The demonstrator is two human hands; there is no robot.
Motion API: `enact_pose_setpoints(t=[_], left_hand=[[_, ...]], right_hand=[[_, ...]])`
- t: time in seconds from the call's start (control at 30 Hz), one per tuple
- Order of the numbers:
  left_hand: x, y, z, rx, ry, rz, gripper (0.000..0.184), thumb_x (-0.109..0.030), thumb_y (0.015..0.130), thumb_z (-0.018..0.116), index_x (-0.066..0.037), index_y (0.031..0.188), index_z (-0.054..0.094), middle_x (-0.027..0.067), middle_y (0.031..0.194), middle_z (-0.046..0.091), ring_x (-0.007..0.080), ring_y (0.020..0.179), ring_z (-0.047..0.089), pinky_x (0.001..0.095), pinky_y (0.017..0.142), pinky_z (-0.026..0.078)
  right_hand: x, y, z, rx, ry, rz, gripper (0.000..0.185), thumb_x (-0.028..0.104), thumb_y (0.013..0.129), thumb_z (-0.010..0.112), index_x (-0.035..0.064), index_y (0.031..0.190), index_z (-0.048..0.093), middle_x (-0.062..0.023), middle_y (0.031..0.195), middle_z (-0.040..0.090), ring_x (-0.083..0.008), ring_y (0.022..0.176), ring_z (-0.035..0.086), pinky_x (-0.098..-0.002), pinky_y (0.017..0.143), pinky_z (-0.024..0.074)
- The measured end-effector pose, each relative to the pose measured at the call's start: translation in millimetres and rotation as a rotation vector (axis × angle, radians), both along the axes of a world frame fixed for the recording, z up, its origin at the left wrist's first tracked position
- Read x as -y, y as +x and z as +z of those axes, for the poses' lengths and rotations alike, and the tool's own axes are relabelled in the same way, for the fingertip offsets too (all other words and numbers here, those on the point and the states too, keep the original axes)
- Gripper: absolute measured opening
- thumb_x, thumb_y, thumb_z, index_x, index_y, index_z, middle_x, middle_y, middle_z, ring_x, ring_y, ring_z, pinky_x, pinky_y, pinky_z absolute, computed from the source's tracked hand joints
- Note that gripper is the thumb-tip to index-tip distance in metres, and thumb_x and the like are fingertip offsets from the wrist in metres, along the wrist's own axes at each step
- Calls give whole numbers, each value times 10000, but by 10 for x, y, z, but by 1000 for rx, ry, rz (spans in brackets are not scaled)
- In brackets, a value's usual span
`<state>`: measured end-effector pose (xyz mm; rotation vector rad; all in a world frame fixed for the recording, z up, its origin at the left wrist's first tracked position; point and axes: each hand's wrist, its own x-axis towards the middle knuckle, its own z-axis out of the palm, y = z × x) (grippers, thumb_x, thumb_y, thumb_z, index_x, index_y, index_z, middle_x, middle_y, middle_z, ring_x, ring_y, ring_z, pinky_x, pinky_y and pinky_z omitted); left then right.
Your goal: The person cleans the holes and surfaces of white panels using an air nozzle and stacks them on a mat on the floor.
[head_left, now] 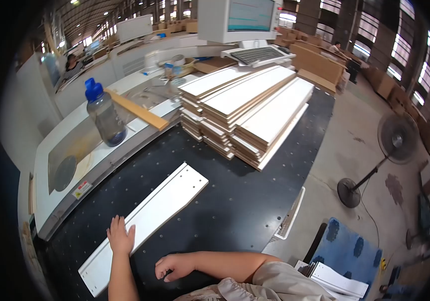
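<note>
A long white board [167, 200] with a groove along one side and small holes at its ends lies slantwise on the black table. My left hand [121, 237] rests across the far-left edge of this board, its fingers stretched out and the thumb apart on the white face. Just right of the board, my right hand [174, 266] hovers over the table with its fingers curled in, and nothing shows in it. Farther back, stacks of similar white boards [270, 108] sit on the table, apart from both hands.
Along the machine ledge stand a blue-capped bottle [105, 115] and a wooden strip [137, 110]. A keyboard [261, 55] and monitor [250, 17] are behind the stacks. To the right are a floor fan [398, 139] and a blue surface [350, 246] with white pieces [337, 281].
</note>
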<state>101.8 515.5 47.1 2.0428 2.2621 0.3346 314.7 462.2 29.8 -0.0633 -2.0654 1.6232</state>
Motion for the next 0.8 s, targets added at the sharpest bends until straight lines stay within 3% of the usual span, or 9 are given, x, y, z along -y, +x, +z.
enact_pose_setpoints(t=[0.1,0.17,0.27,0.33,0.4,0.5,0.6,0.73,0.8], left_hand=[[341,103,-33,-3,-7,-48,549,-336,818,590,-61,1275,460,149,1402,369,305,1331,287,525,1060,204],[581,180,-43,-5,-7,-87,554,-341,801,607,-61,1259,467,169,1398,365,322,1325,292,533,1050,213],[953,311,-49,-4,1,-154,549,-349,784,628,-57,1225,483,203,1388,361,349,1309,306,538,1027,240],[1187,416,-47,-3,15,-181,555,-371,782,622,-52,1218,492,214,1374,371,368,1295,316,546,1008,256],[1365,590,18,14,-6,-171,563,-389,784,613,-42,1212,496,223,1362,377,381,1285,322,555,1003,255],[1464,711,78,44,-13,-153,559,-382,788,614,-35,1211,500,221,1366,374,376,1292,314,554,1018,236],[1472,713,84,49,-7,-144,562,-374,788,619,-30,1215,497,219,1365,377,369,1301,305,551,1028,224],[1448,739,107,70,-22,-132,559,-366,785,624,-28,1213,498,219,1368,376,362,1309,296,545,1035,217],[1467,736,108,73,-31,-115,553,-356,781,627,-30,1210,501,215,1373,374,362,1313,290,534,1043,210]], right_hand=[[-17,120,235,-15,-64,-31,106,75,809,631,28,900,603,-79,844,573,-166,737,569,-286,684,449],[-44,325,453,-79,-4,-248,99,56,816,612,25,909,608,-87,862,588,-197,790,580,-286,697,453],[-291,817,655,-324,368,-707,65,56,815,606,46,877,621,-87,898,609,-255,865,574,-366,790,441],[-493,1293,877,-160,631,-1012,116,55,742,653,70,855,628,-47,895,622,-263,885,564,-390,812,432],[-640,1705,1168,-28,822,-1359,201,57,649,670,61,843,620,-97,893,604,-316,907,541,-425,816,442],[-934,2264,1324,350,966,-1706,434,93,640,697,25,1047,562,-176,1121,528,-351,1058,498,-447,910,404],[-1145,2661,1412,1088,813,-1771,691,275,738,680,5,1309,400,-174,1362,399,-317,1312,307,-506,1024,294],[-1354,2913,1198,1208,826,-1790,585,239,738,677,6,1225,451,-151,1307,453,-288,1262,381,-459,1026,305],[-1363,2876,1236,1221,903,-1762,343,136,819,500,10,1136,537,-129,1166,545,-256,1167,461,-458,1022,312]])
